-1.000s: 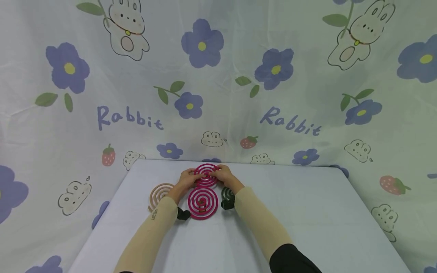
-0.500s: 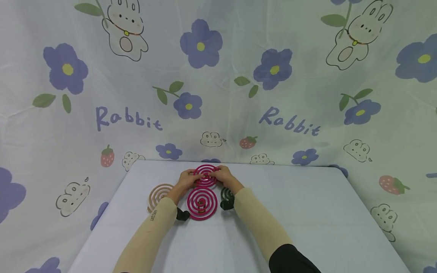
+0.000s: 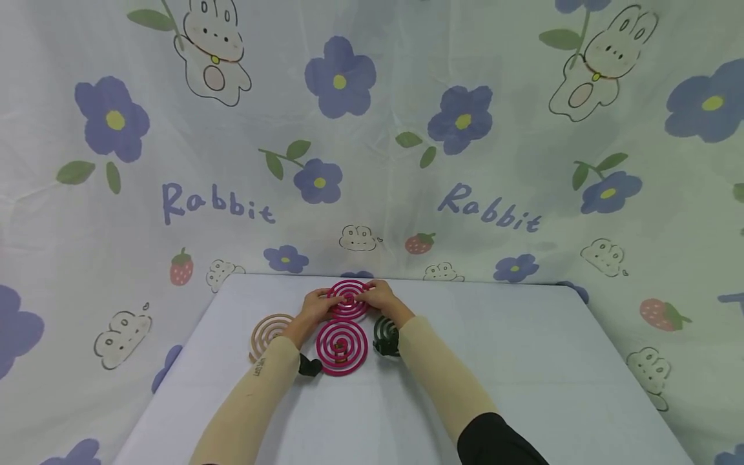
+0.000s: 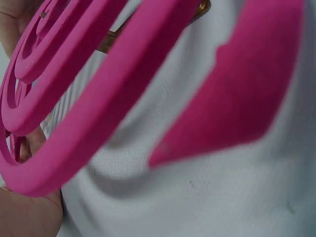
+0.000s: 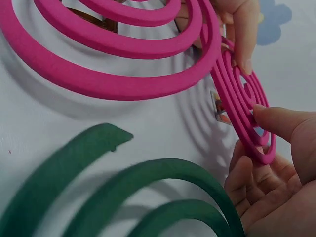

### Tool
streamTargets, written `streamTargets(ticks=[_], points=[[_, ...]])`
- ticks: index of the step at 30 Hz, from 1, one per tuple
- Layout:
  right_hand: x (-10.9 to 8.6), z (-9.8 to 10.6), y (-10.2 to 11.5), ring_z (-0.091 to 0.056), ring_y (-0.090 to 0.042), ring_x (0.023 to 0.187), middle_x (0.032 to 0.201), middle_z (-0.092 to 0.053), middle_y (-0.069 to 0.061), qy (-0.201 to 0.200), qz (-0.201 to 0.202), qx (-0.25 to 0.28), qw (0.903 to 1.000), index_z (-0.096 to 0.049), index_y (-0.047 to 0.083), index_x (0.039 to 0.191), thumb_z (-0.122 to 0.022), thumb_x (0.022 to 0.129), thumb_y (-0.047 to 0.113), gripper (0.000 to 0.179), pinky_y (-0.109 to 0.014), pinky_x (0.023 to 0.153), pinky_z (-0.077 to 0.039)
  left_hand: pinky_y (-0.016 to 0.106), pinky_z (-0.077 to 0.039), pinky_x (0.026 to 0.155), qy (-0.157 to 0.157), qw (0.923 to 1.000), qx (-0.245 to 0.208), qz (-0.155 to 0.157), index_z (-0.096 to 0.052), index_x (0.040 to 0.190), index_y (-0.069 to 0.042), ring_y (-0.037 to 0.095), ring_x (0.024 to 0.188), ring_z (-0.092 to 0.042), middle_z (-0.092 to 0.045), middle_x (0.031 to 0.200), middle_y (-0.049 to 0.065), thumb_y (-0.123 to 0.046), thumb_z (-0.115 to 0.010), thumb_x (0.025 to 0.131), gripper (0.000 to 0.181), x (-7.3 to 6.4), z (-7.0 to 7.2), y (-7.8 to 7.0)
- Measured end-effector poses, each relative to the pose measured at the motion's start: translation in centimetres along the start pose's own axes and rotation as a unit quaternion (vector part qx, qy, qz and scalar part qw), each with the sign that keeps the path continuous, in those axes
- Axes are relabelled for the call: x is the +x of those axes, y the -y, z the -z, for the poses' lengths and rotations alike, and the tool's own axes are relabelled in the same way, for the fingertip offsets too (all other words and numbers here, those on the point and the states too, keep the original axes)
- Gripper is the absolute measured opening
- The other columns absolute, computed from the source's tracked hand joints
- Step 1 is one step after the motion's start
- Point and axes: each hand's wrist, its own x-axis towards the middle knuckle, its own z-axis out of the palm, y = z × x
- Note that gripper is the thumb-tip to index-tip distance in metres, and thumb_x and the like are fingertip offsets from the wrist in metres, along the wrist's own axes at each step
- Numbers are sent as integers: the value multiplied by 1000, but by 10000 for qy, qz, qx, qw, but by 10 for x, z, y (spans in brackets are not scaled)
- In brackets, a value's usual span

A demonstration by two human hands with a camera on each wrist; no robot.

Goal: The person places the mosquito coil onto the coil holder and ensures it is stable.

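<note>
Near the table's back edge I hold a pink mosquito coil (image 3: pixel 349 299) tilted up between both hands. My left hand (image 3: pixel 310 311) grips its left side, and my right hand (image 3: pixel 385 302) grips the right. In the right wrist view, the right thumb (image 5: pixel 279 121) presses its face while the fingers curl behind it. A second pink mosquito coil (image 3: pixel 341 343) sits in front, raised over a small brass-coloured stand (image 5: pixel 96 22). It fills much of the left wrist view, where its broad outer end (image 4: pixel 242 94) shows large.
A tan mosquito coil (image 3: pixel 268 328) lies left, partly behind my left forearm. To the right is a green mosquito coil (image 3: pixel 383 327), partly covered by my right wrist. The white table (image 3: pixel 523 368) meets a rabbit-and-flower print curtain (image 3: pixel 395 206) at the back.
Both hands keep their grip on the far pink coil, with barely any movement of the fingers. The whole view has shifted slightly.
</note>
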Motion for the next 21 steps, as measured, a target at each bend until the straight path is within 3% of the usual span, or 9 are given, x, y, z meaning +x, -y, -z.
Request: streamTargets(ticks=[7,15,21], points=[[-4,6,2,-59,-19,74,101,-60,-13,-60,157,-388,9991,-59,-2,122,-78,81,18,49,-29,62,-50,27,-55,66,109,9999,95,86,-45,137,3,16,77,-63,-61,113,20,-15,-74,88,60,-5,-1,-4],[-6,16,0,-60,-19,78,108,-61,-14,-143,430,-771,9960,-61,0,117,-76,84,19,41,-28,64,-52,27,-55,66,178,9998,69,36,-45,136,4,17,78,-64,-59,113,21,-11,-71,90,55,-7,-1,-6],[-8,24,-2,-68,-26,78,112,-61,-17,70,436,-649,9969,-60,0,118,-74,86,19,40,-33,68,-56,28,-55,69,237,9996,144,-18,-43,136,5,18,83,-64,-58,113,22,-9,-68,91,54,-9,1,-7]])
